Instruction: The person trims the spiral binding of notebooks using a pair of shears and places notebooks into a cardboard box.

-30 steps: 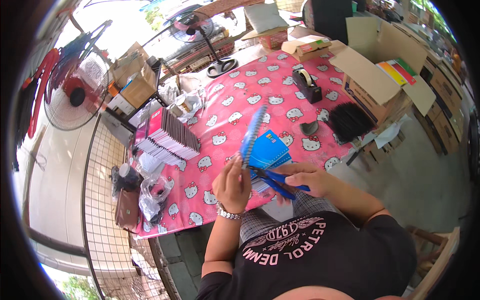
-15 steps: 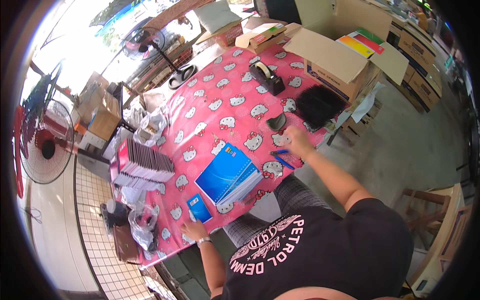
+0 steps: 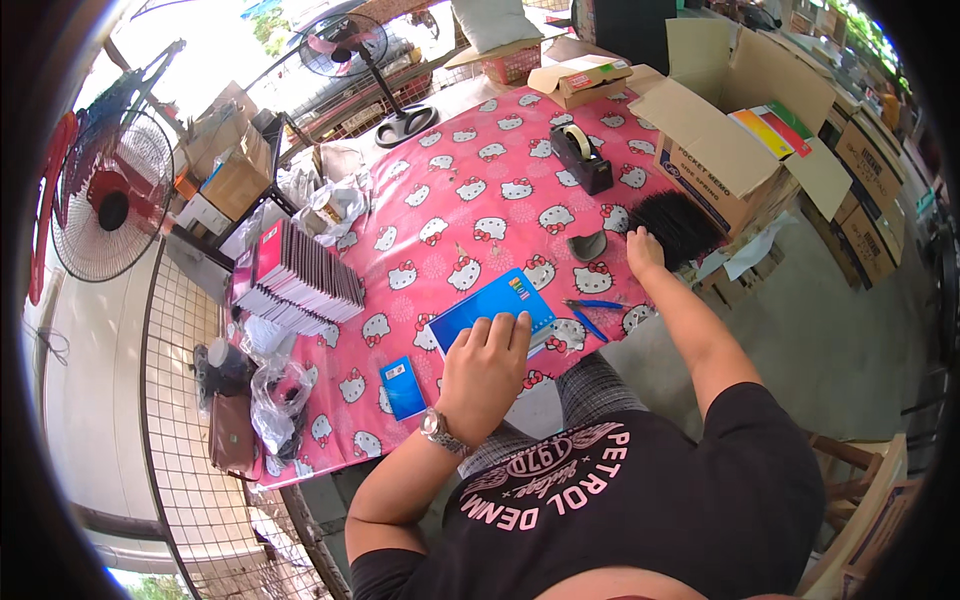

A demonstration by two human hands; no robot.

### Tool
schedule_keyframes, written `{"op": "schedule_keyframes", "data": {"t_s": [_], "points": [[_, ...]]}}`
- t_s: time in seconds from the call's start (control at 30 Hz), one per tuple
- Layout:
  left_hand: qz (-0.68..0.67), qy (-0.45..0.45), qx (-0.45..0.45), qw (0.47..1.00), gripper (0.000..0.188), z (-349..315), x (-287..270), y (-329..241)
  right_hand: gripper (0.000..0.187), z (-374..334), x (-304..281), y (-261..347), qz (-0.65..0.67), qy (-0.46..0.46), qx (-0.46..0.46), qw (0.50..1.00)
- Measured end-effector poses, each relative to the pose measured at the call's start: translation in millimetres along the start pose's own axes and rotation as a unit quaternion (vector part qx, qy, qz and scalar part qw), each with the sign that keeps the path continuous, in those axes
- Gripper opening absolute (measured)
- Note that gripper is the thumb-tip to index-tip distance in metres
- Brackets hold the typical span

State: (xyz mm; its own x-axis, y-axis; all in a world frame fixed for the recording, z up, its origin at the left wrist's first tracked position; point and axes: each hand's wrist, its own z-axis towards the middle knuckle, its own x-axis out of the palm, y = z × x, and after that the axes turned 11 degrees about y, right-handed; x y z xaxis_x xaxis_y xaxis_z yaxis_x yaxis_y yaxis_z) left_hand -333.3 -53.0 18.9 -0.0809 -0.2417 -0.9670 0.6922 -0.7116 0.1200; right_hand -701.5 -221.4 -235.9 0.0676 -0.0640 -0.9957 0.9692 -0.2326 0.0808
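My left hand [image 3: 488,362], with a metal watch at the wrist, lies over the blue spiral notebooks [image 3: 505,298] near the table's front edge. Its fingers are stretched and close together on the cover. A smaller blue notebook [image 3: 403,388] lies left of that wrist. My right hand [image 3: 645,252] is at the left edge of a heap of thin black bristly strands [image 3: 680,226]. Its fingers are bunched, and whatever may be between them is too small to make out. Blue-handled pliers [image 3: 592,312] and a dark grey curved piece [image 3: 587,246] lie nearby.
A stack of notebooks [image 3: 295,275] stands at the left, beside plastic bags [image 3: 275,400]. Farther back are a black tape dispenser [image 3: 582,160] and a small carton [image 3: 580,82]. An opened cardboard box [image 3: 705,180] stands at the right. Fans [image 3: 112,210] are beyond the table's left side.
My left hand has moved right, from the table edge by the small notebook onto the blue notebooks. My right hand has gone from near the pliers to the black heap. The view has shifted.
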Motion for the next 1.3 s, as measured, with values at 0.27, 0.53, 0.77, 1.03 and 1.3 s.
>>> {"op": "schedule_keyframes", "data": {"t_s": [0.27,0.53,0.77,1.03,1.3], "points": [[-0.153,-0.028,0.03,0.987,0.024,-7,-20,26,0.025,5,-53,6,0.211,-0.043,-0.04,0.976],[-0.078,-0.042,-0.075,0.993,0.026,9,-32,23,0.023,-92,-219,101,0.54,0.046,-0.294,0.787],[-0.062,-0.105,-0.103,0.987,0.018,23,-23,15,0.02,-138,-264,128,0.458,-0.063,-0.465,0.755],[-0.057,-0.111,-0.129,0.984,0.019,16,-18,7,0.021,-155,-262,130,0.445,-0.045,-0.469,0.761],[-0.034,-0.133,-0.14,0.981,0.032,21,-23,-3,0.021,-153,-273,130,0.435,0.003,-0.494,0.753]]}}
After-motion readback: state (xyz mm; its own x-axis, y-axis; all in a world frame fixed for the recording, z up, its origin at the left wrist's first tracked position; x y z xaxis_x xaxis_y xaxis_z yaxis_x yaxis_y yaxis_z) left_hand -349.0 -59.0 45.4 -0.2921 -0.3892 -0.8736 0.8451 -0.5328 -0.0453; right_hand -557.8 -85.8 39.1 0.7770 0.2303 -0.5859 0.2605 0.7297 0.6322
